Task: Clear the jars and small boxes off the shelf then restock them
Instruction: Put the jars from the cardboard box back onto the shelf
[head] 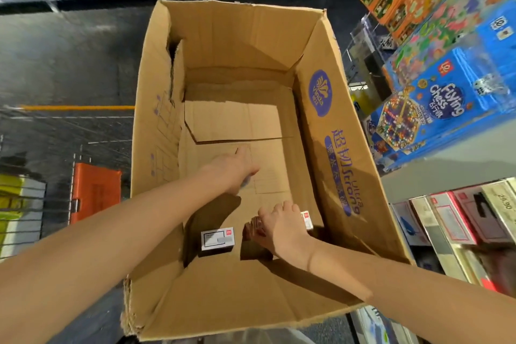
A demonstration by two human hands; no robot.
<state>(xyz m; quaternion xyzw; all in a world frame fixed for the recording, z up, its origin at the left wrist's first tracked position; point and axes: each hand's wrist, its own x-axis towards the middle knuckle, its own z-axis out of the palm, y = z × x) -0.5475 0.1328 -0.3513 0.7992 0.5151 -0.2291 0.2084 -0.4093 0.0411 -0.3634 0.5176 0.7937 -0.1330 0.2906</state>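
Shop-aisle carton (pixel 240 45): right fingers (pixel 269 213) round small boxes (pixel 307 220), left fingers (pixel 242 154) straight, game boxes (pixel 435 109) alongside

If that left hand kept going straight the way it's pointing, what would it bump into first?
The left hand would probably meet the cardboard box's floor, near the loose flap; depth is unclear.

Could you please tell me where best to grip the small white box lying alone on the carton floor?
Probably pinch the small white box across its long edges, straight down with the left hand: it lies flat, label up, close to the near wall of the carton; the right hand holds other boxes.
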